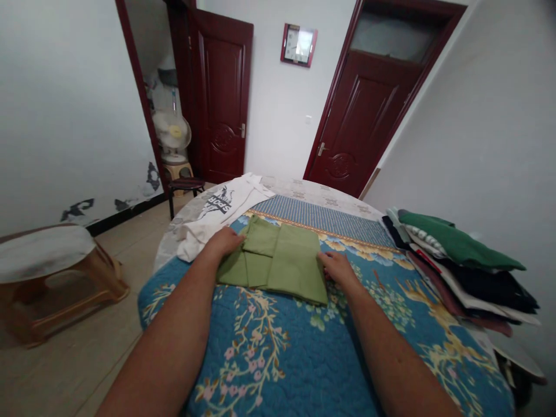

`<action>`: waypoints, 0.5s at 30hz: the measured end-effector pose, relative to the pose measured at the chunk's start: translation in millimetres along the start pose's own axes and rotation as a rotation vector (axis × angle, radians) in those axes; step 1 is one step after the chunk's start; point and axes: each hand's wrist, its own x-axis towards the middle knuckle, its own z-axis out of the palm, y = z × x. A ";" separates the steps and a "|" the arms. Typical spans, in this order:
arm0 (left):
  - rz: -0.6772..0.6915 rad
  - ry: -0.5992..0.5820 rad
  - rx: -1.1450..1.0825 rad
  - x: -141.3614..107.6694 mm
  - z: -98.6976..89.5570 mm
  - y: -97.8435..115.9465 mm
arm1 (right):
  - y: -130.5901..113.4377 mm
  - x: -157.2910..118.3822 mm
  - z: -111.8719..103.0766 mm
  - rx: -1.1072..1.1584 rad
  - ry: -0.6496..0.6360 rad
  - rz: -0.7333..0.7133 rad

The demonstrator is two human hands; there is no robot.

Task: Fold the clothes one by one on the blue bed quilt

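At twelve o'clock on the quilt [313, 359], I have the green cloth [293, 255] flat, part folded.
My left hand [223, 240] pinches its nine o'clock edge, my right hand [339, 269] its three o'clock edge. Folds are in, but it's still wide, so I'd call it midway. White shirt [217, 205] at eleven lies loose, unfolded; pile [469, 278] at two looks done, stacked a bit unevenly.

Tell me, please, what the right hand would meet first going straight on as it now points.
Probably the folded green cloth, whose right edge the right hand seems to touch; exact contact is unclear.
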 end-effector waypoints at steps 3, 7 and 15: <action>0.030 -0.033 -0.052 3.4 4.0 1.0 | -8.6 7.0 5.9 -0.045 -0.020 0.054; 0.014 -0.067 -0.124 5.1 4.7 0.6 | -14.7 8.4 14.9 0.137 -0.091 0.050; -0.034 -0.249 -0.555 -11.6 25.6 25.1 | -11.3 6.6 -14.3 0.461 -0.094 0.130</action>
